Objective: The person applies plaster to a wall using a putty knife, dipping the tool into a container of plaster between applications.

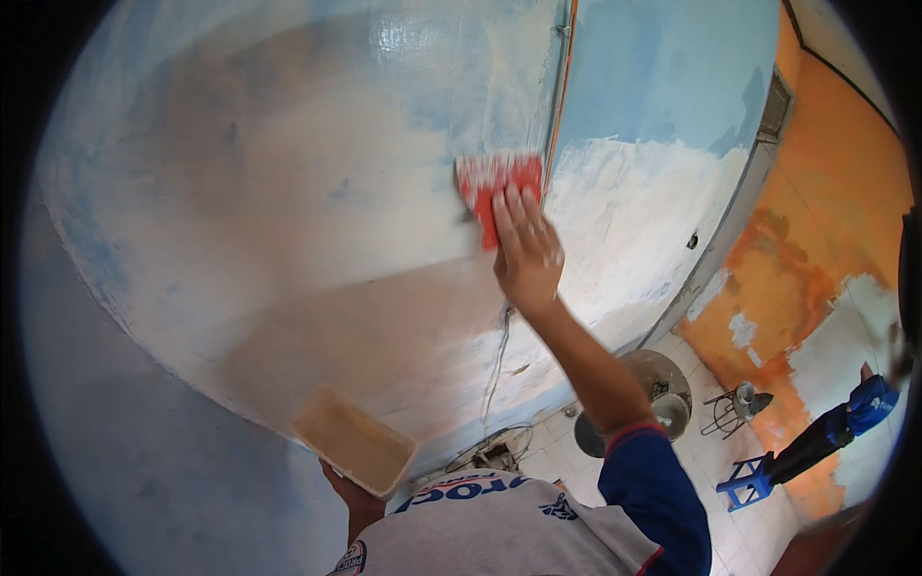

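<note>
My right hand (528, 254) grips a red putty spreader (485, 197), its wide edge smeared with white paste. The spreader lies against the wall (317, 182), which is coated in patchy white over blue, just left of a vertical orange conduit (562, 91). White smears show on my fingers. Low at the left, my left hand (355, 494) supports a shallow rectangular tub (319, 413) from below; most of its fingers are hidden under it. The tub's inside looks tan, and how much paste it holds I cannot tell.
A thin cable (497, 370) hangs down the wall to the floor. Behind my right arm stand a round-topped object (653, 365) and a bucket (672, 415). A metal stool (720, 415) is nearby. At right, another person (816, 446) stands on a blue stool (744, 485) beside an orange wall (768, 259).
</note>
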The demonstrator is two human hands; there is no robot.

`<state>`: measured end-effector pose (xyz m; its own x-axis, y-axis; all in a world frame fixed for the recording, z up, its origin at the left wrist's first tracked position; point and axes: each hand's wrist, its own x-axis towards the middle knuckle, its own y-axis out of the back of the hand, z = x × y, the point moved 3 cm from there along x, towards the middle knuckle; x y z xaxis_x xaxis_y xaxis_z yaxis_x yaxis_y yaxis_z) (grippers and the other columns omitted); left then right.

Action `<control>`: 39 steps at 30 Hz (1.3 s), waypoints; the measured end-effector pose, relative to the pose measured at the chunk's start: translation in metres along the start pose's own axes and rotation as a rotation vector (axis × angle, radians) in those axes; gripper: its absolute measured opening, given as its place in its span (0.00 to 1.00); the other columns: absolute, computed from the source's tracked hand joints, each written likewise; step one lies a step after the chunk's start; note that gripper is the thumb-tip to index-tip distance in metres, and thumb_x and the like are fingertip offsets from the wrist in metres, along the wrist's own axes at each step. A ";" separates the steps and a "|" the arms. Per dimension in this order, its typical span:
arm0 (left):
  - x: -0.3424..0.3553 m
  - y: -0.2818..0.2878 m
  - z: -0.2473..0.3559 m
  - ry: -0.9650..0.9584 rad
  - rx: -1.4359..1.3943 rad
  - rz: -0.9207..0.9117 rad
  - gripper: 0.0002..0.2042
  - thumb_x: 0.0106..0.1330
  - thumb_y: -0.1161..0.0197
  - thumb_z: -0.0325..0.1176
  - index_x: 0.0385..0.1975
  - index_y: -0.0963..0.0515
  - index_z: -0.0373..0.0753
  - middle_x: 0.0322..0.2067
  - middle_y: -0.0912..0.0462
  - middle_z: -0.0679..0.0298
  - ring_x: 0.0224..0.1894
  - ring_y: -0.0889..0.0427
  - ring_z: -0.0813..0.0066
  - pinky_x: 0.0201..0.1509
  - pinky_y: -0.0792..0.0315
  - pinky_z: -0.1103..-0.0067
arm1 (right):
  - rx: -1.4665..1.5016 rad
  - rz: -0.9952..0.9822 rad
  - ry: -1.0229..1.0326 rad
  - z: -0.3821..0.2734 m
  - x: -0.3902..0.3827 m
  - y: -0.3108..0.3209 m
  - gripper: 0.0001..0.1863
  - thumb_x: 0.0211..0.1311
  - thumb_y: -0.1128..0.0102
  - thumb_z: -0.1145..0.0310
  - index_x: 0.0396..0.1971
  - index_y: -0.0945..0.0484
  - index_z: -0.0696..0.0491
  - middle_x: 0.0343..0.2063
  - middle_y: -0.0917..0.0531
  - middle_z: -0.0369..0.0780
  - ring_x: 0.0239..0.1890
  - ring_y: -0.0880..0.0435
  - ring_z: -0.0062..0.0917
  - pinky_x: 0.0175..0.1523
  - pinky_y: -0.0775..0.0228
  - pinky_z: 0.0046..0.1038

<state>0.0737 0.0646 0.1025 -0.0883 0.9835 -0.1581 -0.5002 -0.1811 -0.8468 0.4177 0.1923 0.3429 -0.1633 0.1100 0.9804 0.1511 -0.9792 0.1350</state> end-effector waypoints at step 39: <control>-0.020 0.060 -0.001 0.199 -0.091 -0.009 0.38 0.71 0.58 0.70 0.72 0.35 0.49 0.67 0.27 0.60 0.65 0.25 0.55 0.66 0.29 0.55 | 0.147 -0.091 -0.028 -0.023 0.042 0.067 0.26 0.52 0.42 0.84 0.55 0.18 0.56 0.52 0.14 0.49 0.52 0.12 0.41 0.51 0.18 0.35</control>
<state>0.0466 0.0344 0.0543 0.0927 0.9664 -0.2398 -0.4199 -0.1805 -0.8895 0.3982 0.1273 0.3893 -0.1563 0.2039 0.9664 0.2784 -0.9297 0.2412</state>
